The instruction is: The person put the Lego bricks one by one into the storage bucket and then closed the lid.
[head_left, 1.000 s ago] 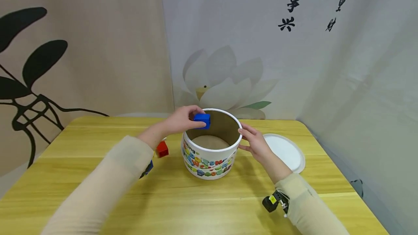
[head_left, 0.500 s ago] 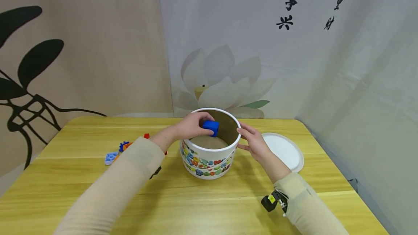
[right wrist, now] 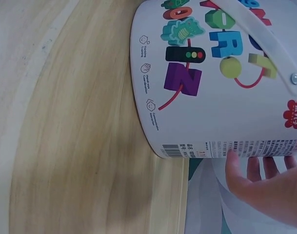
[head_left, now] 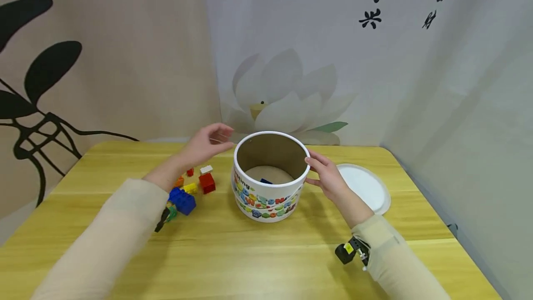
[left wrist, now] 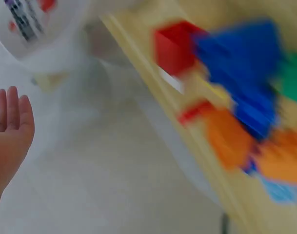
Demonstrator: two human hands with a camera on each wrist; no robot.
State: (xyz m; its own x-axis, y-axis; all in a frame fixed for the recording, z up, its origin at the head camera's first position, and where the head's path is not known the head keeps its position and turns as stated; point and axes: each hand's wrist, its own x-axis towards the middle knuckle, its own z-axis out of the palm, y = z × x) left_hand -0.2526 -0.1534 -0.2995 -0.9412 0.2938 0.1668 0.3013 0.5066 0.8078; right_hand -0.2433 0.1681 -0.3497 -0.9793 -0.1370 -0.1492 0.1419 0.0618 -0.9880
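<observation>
A white bucket [head_left: 266, 203] printed with colourful letters stands upright on the table. A small dark-blue piece [head_left: 265, 181] shows on its floor inside. My left hand [head_left: 210, 142] hangs just left of the rim, fingers loosely bent and nothing in them; in the left wrist view its fingers [left wrist: 12, 109] point up. At the right side my right hand [head_left: 326, 177] holds the bucket, with a fingertip over the rim. The right wrist view has the thumb [right wrist: 232, 168] against the printed wall and the other fingers partly hidden behind it.
Left of the bucket lie toy blocks: a red block [head_left: 207, 183], a blue block [head_left: 183, 201], a yellow block [head_left: 190, 188], a white block [head_left: 206, 169] and orange blocks [left wrist: 228, 136]. A round white lid [head_left: 366, 189] lies right of the bucket. Behind the table hangs a printed curtain [head_left: 287, 36].
My left hand carried a blue block into the bucket, let it go and drew back left, uncovering more blocks on the table. The right hand keeps its hold on the bucket.
</observation>
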